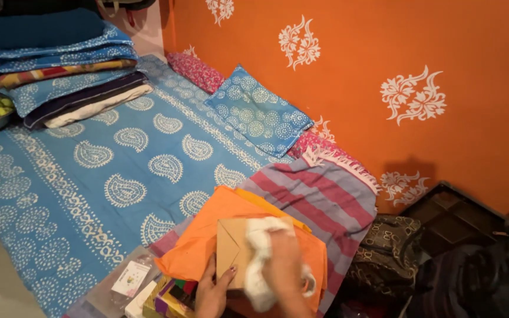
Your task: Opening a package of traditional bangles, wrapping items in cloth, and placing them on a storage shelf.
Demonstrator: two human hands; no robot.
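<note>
A white crumpled cloth (260, 259) is gripped in the fingers of the right hand (287, 265) and pressed against a small brown cardboard box (231, 250), whose lower left edge is pinched by the fingers of the left hand (213, 291). The box is held above an orange folded fabric (207, 229) lying on a striped pink-and-grey towel (331, 194), at the edge of a bed covered by a blue paisley bedsheet (89, 171).

Home bedroom, bed (89, 176) with paisley sheet, pillow (258, 110), folded blankets (60, 70)
</note>
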